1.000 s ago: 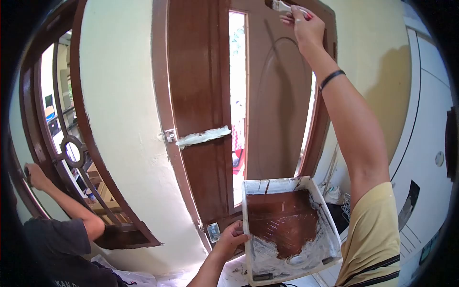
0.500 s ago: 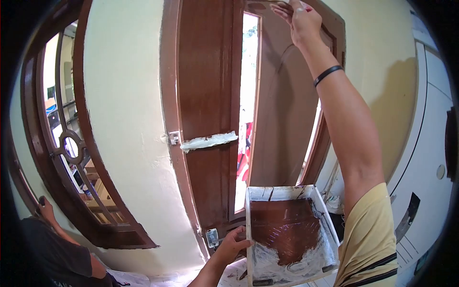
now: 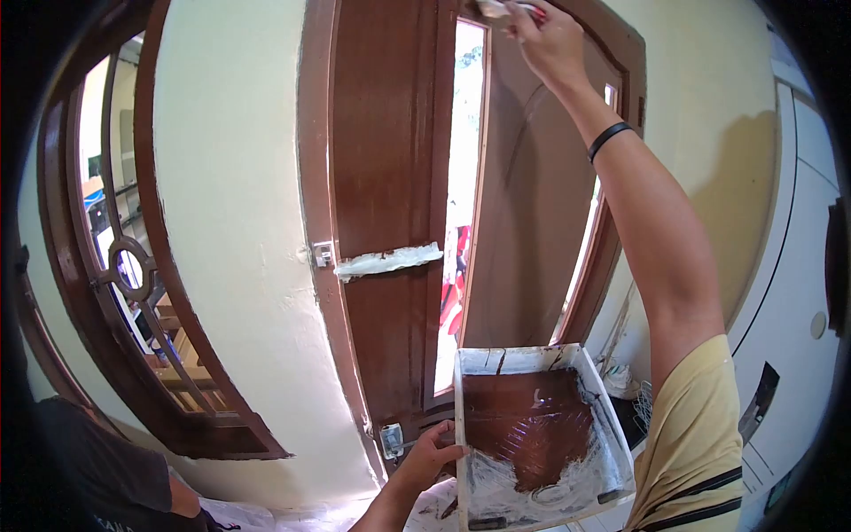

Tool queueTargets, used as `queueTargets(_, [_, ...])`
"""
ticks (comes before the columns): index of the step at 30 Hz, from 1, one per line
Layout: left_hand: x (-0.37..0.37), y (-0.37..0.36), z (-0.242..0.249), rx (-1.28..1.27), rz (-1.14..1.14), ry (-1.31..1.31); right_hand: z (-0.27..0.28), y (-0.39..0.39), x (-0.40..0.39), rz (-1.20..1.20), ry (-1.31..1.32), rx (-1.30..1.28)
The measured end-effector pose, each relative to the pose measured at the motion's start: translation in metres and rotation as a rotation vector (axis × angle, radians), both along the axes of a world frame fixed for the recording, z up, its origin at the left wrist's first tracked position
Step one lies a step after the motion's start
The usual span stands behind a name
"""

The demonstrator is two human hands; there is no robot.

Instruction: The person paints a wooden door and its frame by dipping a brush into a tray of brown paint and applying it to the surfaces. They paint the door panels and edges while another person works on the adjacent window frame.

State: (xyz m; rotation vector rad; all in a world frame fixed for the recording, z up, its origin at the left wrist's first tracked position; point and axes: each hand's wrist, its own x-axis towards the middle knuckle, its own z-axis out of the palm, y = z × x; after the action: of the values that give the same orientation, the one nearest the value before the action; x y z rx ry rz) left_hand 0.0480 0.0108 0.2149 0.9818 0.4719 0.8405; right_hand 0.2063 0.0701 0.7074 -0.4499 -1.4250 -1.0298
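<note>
My left hand (image 3: 429, 459) grips the left side of a white paint tray (image 3: 612, 443), the thumb over its rim. Glossy brown paint (image 3: 532, 408) covers the tray's upper part, with white smears below it. High up, my right hand (image 3: 551, 44) is closed around a paintbrush (image 3: 494, 9) with a reddish handle. The brush's pale head points left, close to the top of a brown door panel (image 3: 532, 222); the frame edge cuts this area off. A black band (image 3: 609, 140) circles my right wrist.
Left of the bright gap stands another brown door panel (image 3: 381, 160) with a strip of white tape (image 3: 390, 261) across it. A brown-framed window (image 3: 195, 355) is set in the pale wall (image 3: 235, 177). At lower left is another person in a dark shirt (image 3: 106, 461).
My right hand has moved slightly left and down with the paintbrush, whose head now shows. The other person's hand at the left has dropped from sight. My left hand and the tray have stayed put.
</note>
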Motion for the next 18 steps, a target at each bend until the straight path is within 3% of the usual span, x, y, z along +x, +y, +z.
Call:
queueTargets(2, [0.002, 0.002, -0.003, -0.02, 0.002, -0.01, 0.015, 0.012, -0.005, 0.216, 0.025, -0.184])
queueTargets(5, [0.002, 0.001, 0.0, -0.033, -0.013, -0.023, 0.031, 0.021, -0.009, 0.89, 0.126, -0.355])
queueTargets(6, [0.002, 0.0, 0.001, -0.034, -0.009, -0.017, 0.033, 0.024, -0.007, 0.956, 0.176, -0.395])
queueTargets(9, [0.001, -0.002, 0.004, -0.035, -0.007, -0.004, 0.033, 0.033, 0.005, 0.863, 0.328, -0.5])
queueTargets(14, [-0.002, -0.005, 0.005, -0.023, -0.004, 0.005, 0.043, 0.051, 0.055, 0.718, 0.463, -0.453])
queueTargets(17, [-0.002, -0.005, 0.001, -0.006, -0.001, -0.015, 0.032, 0.027, 0.042, 0.39, 0.451, -0.248])
queueTargets(18, [-0.003, -0.006, 0.001, 0.0, 0.004, -0.017, 0.013, -0.007, 0.013, 0.138, 0.49, -0.21])
